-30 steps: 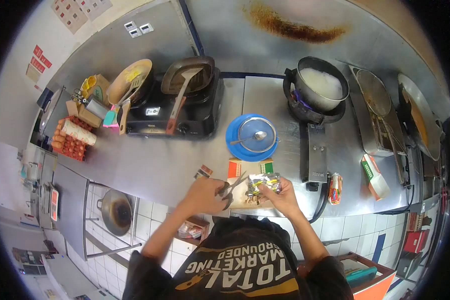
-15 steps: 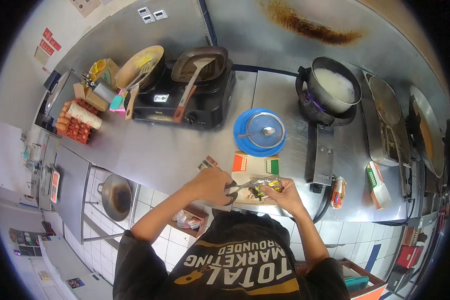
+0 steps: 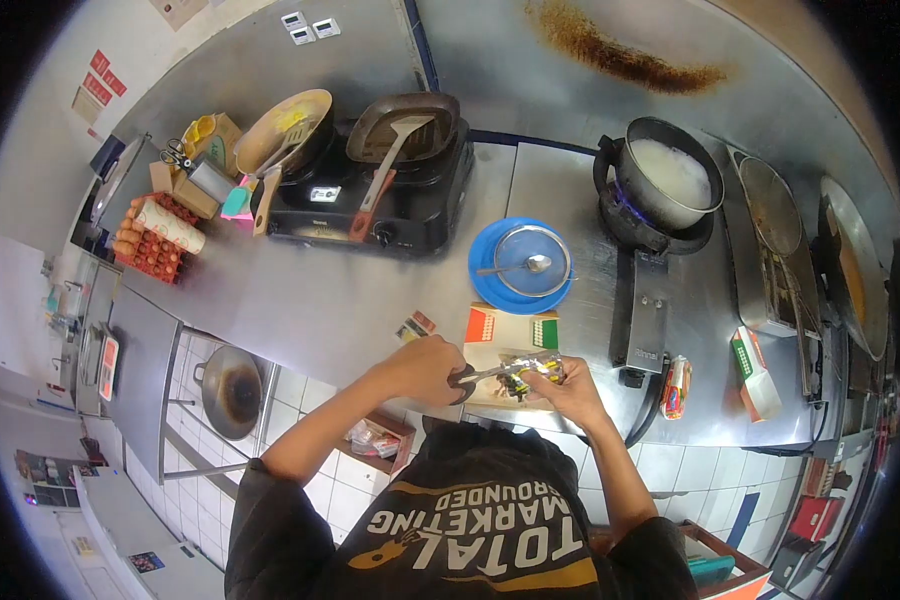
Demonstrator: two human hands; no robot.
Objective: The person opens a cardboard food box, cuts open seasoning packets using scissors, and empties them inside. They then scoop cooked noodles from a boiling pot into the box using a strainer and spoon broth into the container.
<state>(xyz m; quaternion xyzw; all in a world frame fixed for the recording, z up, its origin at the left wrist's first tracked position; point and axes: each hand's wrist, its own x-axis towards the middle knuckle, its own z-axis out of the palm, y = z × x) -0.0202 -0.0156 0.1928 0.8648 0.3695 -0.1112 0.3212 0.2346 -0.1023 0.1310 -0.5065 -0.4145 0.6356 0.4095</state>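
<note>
My left hand (image 3: pixel 422 370) is wrapped round the handles of the scissors (image 3: pixel 484 375), whose blades point right and reach the edge of a shiny foil packet (image 3: pixel 538 366). Pinched in my right hand (image 3: pixel 572 391), the packet sits above an open paper food box (image 3: pixel 485 353) with red and green end flaps. Food in the box is partly hidden by the hands and packet. Just behind the box, a blue plate (image 3: pixel 486 289) bears a round strainer (image 3: pixel 542 245) and a metal spoon (image 3: pixel 538 263). A small printed packet (image 3: pixel 416 326) lies beyond my left hand.
A black stove (image 3: pixel 315 225) with two pans stands at the back left, near an egg tray (image 3: pixel 155 240). At the right, a pot of whitish liquid (image 3: pixel 668 170) sits on a lit burner. Beside it are a red packet (image 3: pixel 676 388) and a folded carton (image 3: pixel 756 374).
The scissors have moved right and their blades have come together at the foil packet. The camera view has shifted, so the counter items appear farther right.
</note>
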